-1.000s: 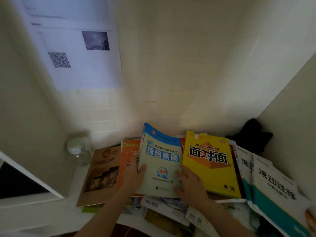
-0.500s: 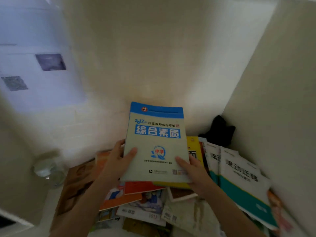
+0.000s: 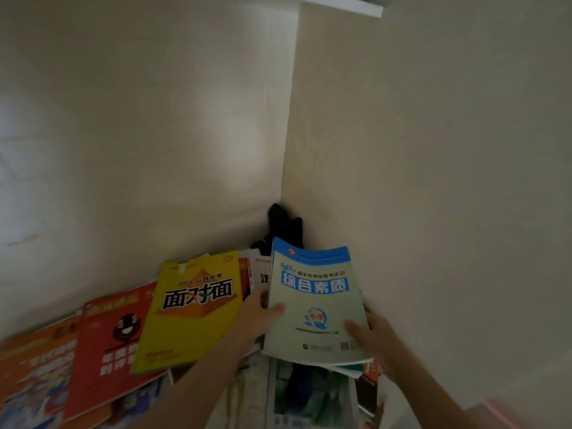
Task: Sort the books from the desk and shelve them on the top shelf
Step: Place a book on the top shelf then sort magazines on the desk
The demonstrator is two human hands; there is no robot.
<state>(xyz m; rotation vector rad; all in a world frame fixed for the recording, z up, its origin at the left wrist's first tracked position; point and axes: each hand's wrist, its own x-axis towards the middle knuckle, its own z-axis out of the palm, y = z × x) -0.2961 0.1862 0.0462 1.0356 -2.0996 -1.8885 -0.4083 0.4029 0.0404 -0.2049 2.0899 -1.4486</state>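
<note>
A pale green book with a blue top band (image 3: 315, 301) is held in both hands near the right wall, above other books. My left hand (image 3: 257, 320) grips its left edge, thumb on the cover. My right hand (image 3: 371, 335) grips its lower right corner. To the left, a yellow book (image 3: 192, 314) lies on top of a red book with a microphone picture (image 3: 108, 351) and orange books (image 3: 34, 363). More books and papers (image 3: 309, 394) lie under the held book.
A black object (image 3: 283, 227) sits in the corner where the back wall meets the right wall. A white shelf edge (image 3: 346, 4) shows at the top. The right wall stands close beside the held book.
The green book has moved right, from above the middle of the pile to beside the right wall, and lower. The camera has turned right, so the posted sheets and the glass jar left view.
</note>
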